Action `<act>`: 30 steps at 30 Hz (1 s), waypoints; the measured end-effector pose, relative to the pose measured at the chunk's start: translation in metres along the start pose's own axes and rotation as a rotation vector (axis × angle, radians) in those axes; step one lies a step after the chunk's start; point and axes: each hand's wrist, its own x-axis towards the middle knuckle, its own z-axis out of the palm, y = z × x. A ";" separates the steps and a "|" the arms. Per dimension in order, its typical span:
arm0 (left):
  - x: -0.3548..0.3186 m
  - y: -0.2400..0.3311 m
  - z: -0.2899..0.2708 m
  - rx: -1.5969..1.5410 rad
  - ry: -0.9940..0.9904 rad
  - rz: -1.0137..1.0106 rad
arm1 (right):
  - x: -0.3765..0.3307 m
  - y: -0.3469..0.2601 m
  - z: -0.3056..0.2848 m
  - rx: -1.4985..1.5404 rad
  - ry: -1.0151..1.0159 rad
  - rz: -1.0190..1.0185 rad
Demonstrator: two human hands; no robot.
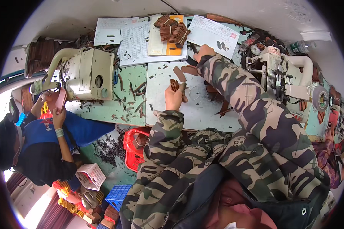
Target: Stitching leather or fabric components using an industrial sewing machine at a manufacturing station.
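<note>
My left hand [173, 98] is closed around a small stack of brown leather pieces [174, 85], upright above the pale work board. My right arm stretches far across the table. At its end, my right hand [205, 52] has curled fingers beside the papers, next to a dark strip; what lies in its grip is hidden. Loose brown leather pieces [178, 74] lie on the board between my hands. A thin clear loop [194, 93] rests to the right of my left hand. More brown pieces [222, 108] lie partly under my right sleeve.
Banded leather bundles [168, 31] sit on a notebook among printed sheets [134, 45]. Sewing machines stand left [90, 74] and right [272, 63]. At the left a co-worker holds a pinkish piece [60, 100]. A red basket [133, 159] stands below the table edge. Dark scraps litter the tabletop.
</note>
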 end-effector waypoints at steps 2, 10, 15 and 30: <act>0.006 0.003 0.007 0.032 0.058 0.026 | -0.015 0.013 -0.005 0.080 -0.178 -0.156; 0.012 -0.013 0.033 -0.100 -0.197 0.012 | -0.151 0.024 -0.055 0.533 -0.396 -0.546; -0.012 0.007 0.050 -0.412 -0.339 -0.178 | -0.145 0.047 -0.068 0.744 -0.231 -0.262; -0.001 0.004 0.029 -0.356 0.079 -0.161 | -0.184 0.017 -0.100 0.398 0.168 -0.802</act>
